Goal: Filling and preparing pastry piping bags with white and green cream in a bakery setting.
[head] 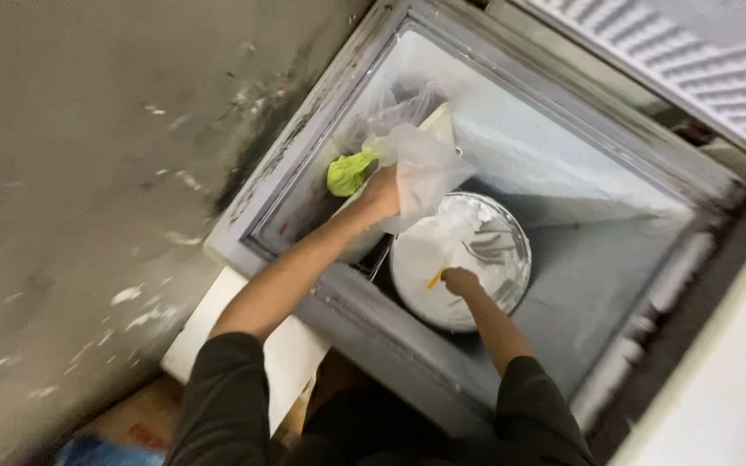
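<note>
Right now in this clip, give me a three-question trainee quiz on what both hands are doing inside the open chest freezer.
1. True or false: the left hand grips a clear plastic bag above the chest freezer.
2. What is the right hand reaching into? A) a cardboard box B) a round tub of white contents C) a drawer
3. What colour is the crumpled item beside the left hand?

Key: 1 true. 2 B; the right hand's fingers are closed at a small yellow piece in the tub, though what that piece is cannot be told. 3 green.
</note>
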